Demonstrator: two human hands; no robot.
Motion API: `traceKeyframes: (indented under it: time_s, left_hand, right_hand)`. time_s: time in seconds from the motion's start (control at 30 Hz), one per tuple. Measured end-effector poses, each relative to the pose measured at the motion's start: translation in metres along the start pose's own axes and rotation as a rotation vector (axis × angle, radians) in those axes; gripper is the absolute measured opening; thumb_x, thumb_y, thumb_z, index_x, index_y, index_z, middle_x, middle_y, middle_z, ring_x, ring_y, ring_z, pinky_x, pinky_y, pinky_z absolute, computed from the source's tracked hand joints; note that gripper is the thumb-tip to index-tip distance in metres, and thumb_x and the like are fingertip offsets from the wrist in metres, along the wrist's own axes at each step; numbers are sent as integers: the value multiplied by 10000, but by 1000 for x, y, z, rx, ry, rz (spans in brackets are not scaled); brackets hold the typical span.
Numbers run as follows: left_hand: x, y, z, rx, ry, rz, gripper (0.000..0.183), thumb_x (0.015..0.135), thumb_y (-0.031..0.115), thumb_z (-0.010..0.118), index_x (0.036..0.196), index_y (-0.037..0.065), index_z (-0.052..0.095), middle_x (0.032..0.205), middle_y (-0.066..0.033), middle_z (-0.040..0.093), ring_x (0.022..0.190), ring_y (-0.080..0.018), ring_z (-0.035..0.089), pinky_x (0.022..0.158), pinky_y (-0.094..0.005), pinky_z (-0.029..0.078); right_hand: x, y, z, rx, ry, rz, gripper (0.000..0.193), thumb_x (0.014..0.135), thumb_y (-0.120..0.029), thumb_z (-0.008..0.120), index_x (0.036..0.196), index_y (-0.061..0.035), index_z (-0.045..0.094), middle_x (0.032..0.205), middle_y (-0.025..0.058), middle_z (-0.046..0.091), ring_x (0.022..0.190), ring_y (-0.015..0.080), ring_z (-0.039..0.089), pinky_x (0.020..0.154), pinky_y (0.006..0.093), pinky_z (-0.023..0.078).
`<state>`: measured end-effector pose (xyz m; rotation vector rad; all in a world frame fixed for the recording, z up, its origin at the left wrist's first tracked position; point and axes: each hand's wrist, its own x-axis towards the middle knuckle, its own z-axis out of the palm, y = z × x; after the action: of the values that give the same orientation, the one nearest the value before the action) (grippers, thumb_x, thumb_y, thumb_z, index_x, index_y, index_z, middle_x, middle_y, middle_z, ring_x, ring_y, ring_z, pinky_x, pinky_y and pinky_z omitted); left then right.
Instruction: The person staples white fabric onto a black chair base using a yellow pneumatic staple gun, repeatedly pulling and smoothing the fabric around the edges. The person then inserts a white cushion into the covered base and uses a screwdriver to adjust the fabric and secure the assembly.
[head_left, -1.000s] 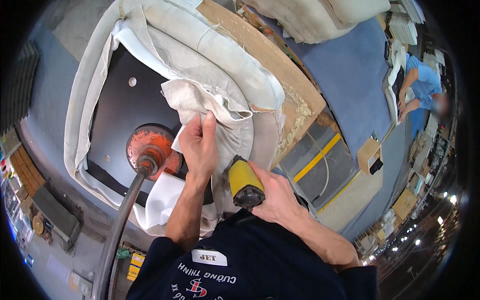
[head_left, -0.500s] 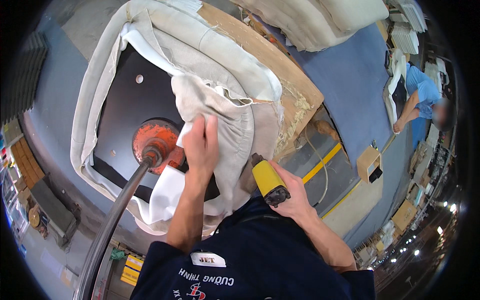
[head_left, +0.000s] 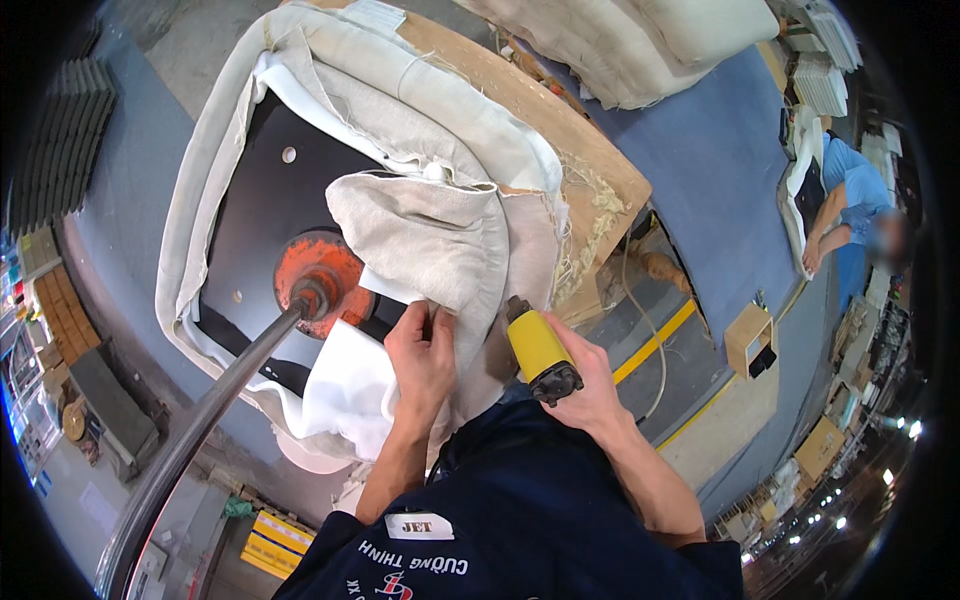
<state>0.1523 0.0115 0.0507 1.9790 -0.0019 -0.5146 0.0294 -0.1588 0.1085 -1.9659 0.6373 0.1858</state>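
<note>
A beige fabric cover (head_left: 420, 228) lies folded over an upholstered piece with a padded rim (head_left: 188, 230) and a dark base board (head_left: 262, 200). My left hand (head_left: 420, 362) pinches the near edge of the folded fabric, next to a white padding flap (head_left: 345, 385). In my right hand (head_left: 592, 385) is a yellow and black tool (head_left: 540, 350) that looks like a staple gun, its nose pointing away from me beside the fabric. The fingers around its grip are partly hidden.
An orange-red round plate (head_left: 315, 270) on a metal rod (head_left: 210, 405) presses against the base board. A wooden board (head_left: 600, 190) lies beneath the piece. Beyond are a small wooden box (head_left: 745, 340), a hose (head_left: 640, 300) and another person (head_left: 850, 195) at the right.
My left hand has moved toward me and slightly right, from the fabric's middle to its near edge. The fabric now folds over more flatly. The yellow tool stays nearly in place.
</note>
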Motion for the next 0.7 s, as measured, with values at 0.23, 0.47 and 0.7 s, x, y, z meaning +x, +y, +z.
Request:
traceKeyframes:
  time_s: [0.23, 0.47, 0.7]
  left_hand:
    - [13, -7, -2, -237, -4, -122, 172, 993, 64, 647, 861, -44, 628, 757, 30, 577, 732, -51, 465, 641, -236, 396]
    - [27, -1, 2, -404, -16, -268, 183, 1016, 71, 618, 1043, -93, 693, 911, -7, 690, 800, -46, 549, 720, -205, 445]
    - [38, -5, 5, -393, -47, -260, 155, 992, 34, 600, 1015, -93, 685, 902, -11, 701, 805, -44, 564, 730, -211, 455]
  right_hand:
    - [7, -22, 0, 17, -143, 59, 724, 745, -123, 783, 1409, 38, 543, 1205, 248, 695, 1114, 380, 701, 969, 388, 537]
    - [35, -57, 9, -139, -319, 302, 857, 710, -178, 819, 1468, 27, 473, 1250, 280, 662, 1147, 447, 650, 979, 445, 529]
    - [32, -63, 0, -96, -325, 242, 888, 668, -129, 800, 1464, 26, 439, 1241, 294, 642, 1093, 483, 639, 920, 492, 551]
